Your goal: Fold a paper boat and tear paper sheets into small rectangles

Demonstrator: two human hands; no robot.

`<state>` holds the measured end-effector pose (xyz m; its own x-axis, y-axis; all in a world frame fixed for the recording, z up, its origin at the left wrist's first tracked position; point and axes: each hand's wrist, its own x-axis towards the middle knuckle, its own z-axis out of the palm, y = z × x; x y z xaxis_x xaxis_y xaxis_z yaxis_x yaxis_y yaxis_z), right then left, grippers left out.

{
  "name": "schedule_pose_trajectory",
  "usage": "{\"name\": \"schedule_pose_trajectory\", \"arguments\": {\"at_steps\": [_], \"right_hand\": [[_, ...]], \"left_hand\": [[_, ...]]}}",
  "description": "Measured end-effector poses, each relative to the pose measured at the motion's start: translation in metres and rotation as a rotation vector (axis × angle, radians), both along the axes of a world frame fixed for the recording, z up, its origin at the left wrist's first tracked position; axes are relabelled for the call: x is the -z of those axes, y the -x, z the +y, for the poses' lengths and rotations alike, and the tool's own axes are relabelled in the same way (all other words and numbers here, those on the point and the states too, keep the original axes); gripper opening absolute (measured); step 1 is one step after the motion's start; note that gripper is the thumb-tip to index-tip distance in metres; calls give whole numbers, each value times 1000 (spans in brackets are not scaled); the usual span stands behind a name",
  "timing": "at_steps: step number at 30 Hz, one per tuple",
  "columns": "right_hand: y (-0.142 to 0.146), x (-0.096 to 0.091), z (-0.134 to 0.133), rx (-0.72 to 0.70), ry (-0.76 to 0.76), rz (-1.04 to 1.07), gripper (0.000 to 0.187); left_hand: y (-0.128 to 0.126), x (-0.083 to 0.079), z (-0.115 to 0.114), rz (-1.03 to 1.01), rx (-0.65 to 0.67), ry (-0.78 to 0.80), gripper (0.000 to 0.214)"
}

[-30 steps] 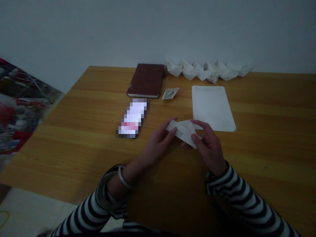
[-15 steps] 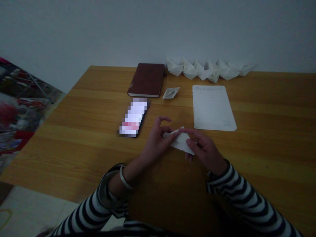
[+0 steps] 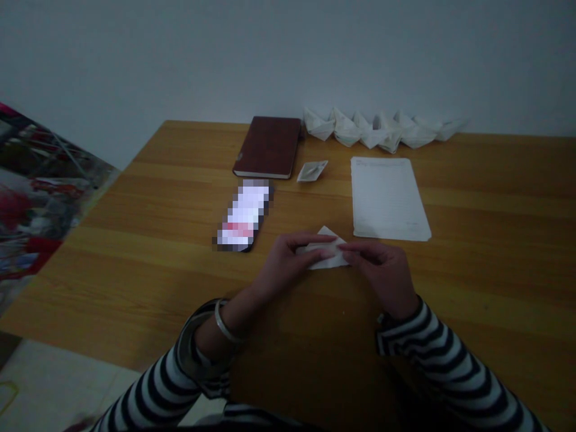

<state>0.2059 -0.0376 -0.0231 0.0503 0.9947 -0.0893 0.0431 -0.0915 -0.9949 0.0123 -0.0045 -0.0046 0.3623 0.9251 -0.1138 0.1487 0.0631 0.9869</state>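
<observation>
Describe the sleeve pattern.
The sleeve has dark and white stripes, seen in the head view.

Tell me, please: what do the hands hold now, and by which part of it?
The left hand and right hand hold a folded white paper by its two ends, with the pointed top free between them.

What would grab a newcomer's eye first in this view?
A row of folded paper boats runs along the far edge of the wooden table. Near the front, the left hand and right hand pinch a white folded paper, just beside a printed sheet.
</observation>
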Motion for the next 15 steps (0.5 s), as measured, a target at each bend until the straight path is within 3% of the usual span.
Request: {"name": "schedule_pose_trajectory", "arguments": {"at_steps": [6, 11, 15], "right_hand": [[0, 1, -1, -25, -32, -4, 19], [-2, 5, -3, -13, -198, -263, 26], [-1, 8, -6, 56, -306, -398, 20]], "left_hand": [[3, -4, 3, 60, -11, -69, 32], [3, -2, 2, 69, -37, -37, 35], [2, -1, 2, 115, -101, 30, 41]]}}
